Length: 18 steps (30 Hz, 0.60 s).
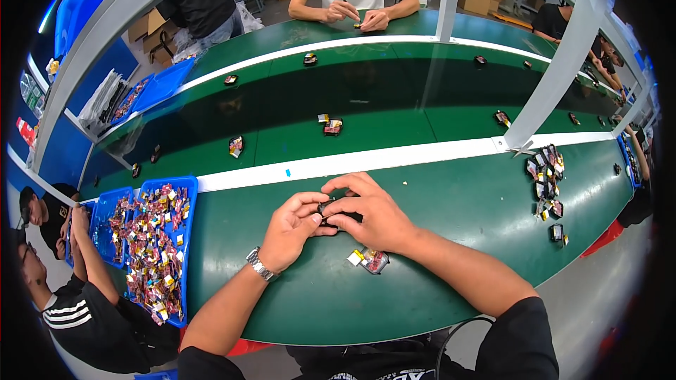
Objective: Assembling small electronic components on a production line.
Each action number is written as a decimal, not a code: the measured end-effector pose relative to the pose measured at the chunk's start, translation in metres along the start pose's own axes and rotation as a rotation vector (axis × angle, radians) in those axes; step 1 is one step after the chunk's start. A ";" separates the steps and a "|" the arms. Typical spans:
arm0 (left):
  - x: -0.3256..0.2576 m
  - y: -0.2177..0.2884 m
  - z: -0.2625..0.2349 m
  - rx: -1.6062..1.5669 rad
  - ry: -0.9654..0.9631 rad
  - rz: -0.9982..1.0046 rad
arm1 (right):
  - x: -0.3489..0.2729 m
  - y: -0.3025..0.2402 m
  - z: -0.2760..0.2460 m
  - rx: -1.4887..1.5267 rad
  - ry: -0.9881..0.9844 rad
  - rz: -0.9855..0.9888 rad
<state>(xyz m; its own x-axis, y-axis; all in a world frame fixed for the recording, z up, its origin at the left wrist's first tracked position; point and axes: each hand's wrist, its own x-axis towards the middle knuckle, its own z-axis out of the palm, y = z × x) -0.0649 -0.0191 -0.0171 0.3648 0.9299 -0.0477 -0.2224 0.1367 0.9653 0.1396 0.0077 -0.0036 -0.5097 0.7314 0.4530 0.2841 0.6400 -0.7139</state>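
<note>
Over the green bench [451, 225], my left hand [287, 231] and my right hand [373, 214] meet with fingers closed around a small black plastic piece [324, 208]. Most of this piece is hidden by the fingertips, so its exact kind is unclear. Just below my right hand, a small black-edged module [374, 262] with a reddish inside lies on the bench, a yellow and white tab at its left end. A metal-band watch circles my left wrist.
To the left, a blue tray [190, 200] holds many small red, yellow and white parts. Similar black modules [546, 172] are heaped at the right. Beyond a white rail [422, 153], more modules lie scattered on a green belt [282, 112]. A grey post [563, 63] rises at right. Co-workers sit across and at left.
</note>
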 end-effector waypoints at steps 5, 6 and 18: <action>0.007 -0.006 0.008 -0.021 0.005 0.015 | -0.009 0.007 0.000 -0.112 0.117 -0.048; 0.009 -0.011 0.008 -0.014 -0.010 0.030 | -0.010 0.005 0.001 -0.114 0.135 -0.048; -0.004 0.000 0.012 0.084 0.126 0.122 | -0.007 0.007 0.031 0.189 0.191 0.021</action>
<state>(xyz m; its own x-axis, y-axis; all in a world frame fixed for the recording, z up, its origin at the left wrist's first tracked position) -0.0550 -0.0268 -0.0140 0.2221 0.9740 0.0447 -0.1804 -0.0040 0.9836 0.1201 -0.0002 -0.0278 -0.3380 0.7867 0.5166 0.1271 0.5820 -0.8032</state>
